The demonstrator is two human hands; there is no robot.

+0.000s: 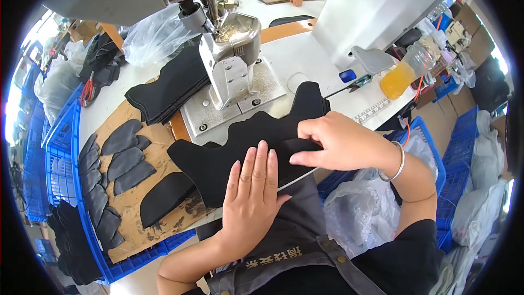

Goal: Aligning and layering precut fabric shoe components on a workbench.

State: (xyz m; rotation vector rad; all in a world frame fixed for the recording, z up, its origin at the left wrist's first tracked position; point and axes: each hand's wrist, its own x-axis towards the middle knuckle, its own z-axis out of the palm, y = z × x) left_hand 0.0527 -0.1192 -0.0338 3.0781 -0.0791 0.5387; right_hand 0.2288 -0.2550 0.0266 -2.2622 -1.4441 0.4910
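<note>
A black, wavy-edged fabric piece [210, 166] lies across the front of the sewing table [289, 60], before the sewing machine's metal post [232, 71]. My left hand [251, 199] rests flat on it, fingers stretched out side by side. My right hand [338, 145] pinches the edge of a smaller curved black piece [289, 150] between thumb and forefinger, on top of the larger one. Left of the post sits a stack of similar black fabric pieces [174, 84]. One curved black piece [166, 196] lies on the cardboard [131, 123] near my left hand.
Several leaf-shaped dark pieces [123, 136] overlap on the cardboard, inside a blue crate [63, 169]. A bottle of orange liquid [401, 79], snips [357, 83] and a ruler [371, 110] are at right. Red-handled scissors [87, 92] hang at left; clear plastic [363, 207] fills a crate beside me.
</note>
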